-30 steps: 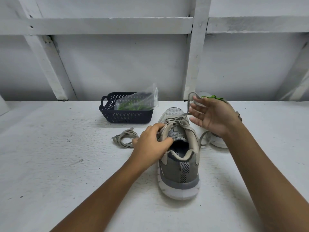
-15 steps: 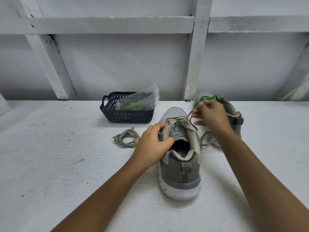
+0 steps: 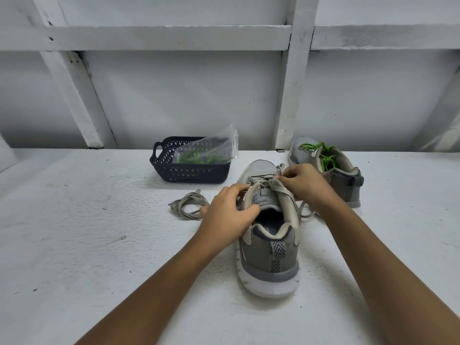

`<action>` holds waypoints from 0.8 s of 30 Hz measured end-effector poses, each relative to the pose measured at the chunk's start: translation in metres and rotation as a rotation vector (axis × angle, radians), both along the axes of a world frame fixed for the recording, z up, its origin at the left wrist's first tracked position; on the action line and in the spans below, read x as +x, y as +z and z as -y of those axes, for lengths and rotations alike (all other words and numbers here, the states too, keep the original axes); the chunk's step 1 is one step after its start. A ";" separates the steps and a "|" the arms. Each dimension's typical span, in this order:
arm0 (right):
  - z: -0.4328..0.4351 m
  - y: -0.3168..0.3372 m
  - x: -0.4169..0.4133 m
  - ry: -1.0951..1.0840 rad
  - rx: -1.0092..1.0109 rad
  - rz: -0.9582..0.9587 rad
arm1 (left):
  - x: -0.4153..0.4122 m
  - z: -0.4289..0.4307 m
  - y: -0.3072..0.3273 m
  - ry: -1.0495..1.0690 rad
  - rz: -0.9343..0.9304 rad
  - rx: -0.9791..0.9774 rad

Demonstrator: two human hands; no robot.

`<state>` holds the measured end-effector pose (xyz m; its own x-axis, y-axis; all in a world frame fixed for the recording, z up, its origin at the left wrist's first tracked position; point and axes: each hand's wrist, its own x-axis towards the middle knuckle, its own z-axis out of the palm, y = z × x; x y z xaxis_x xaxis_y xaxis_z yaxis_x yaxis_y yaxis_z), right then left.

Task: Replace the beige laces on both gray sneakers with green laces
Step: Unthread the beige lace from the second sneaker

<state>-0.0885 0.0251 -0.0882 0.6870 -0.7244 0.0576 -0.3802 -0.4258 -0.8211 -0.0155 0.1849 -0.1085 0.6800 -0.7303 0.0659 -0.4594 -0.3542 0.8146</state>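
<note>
Lowering the right hand [image 3: 302,181] from its raised, open-fingered pose of a second ago onto the near gray sneaker [image 3: 270,247], fingertips now pinching the beige lace [image 3: 263,176] at the crossings over the tongue. Keeping the left hand [image 3: 229,212] where it was, fingers and thumb curled round the sneaker's left collar edge. Holding that sneaker near the middle of the white desk [image 3: 99,245], heel toward the camera, toe toward the back edge. Trailing a slack loop of the same lace onto the desk under the right wrist. Leaving the second gray sneaker [image 3: 348,175], wearing green laces [image 3: 323,158], toward the back edge, just right of the near one. Leaving a loose beige lace bundle [image 3: 189,205] lying just left of the near shoe, and a dark basket [image 3: 189,175] by the back edge holding a clear bag [image 3: 224,145] with green inside.
</note>
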 end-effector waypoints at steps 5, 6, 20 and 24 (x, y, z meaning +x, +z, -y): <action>0.011 0.000 0.000 -0.155 0.132 0.293 | 0.001 0.001 -0.001 -0.006 0.013 0.002; 0.014 0.003 -0.003 -0.203 0.120 0.355 | 0.001 0.000 0.000 -0.006 0.018 0.006; -0.010 0.000 -0.023 0.064 -0.063 0.144 | 0.022 0.012 0.013 -0.046 -0.046 0.038; -0.019 -0.005 -0.023 0.045 -0.075 0.135 | 0.035 0.025 0.020 -0.120 0.034 0.157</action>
<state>-0.1115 0.0440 -0.0931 0.7012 -0.6832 0.2040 -0.2480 -0.5020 -0.8286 0.0190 0.1600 -0.0888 0.5865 -0.8093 -0.0334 -0.5325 -0.4163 0.7370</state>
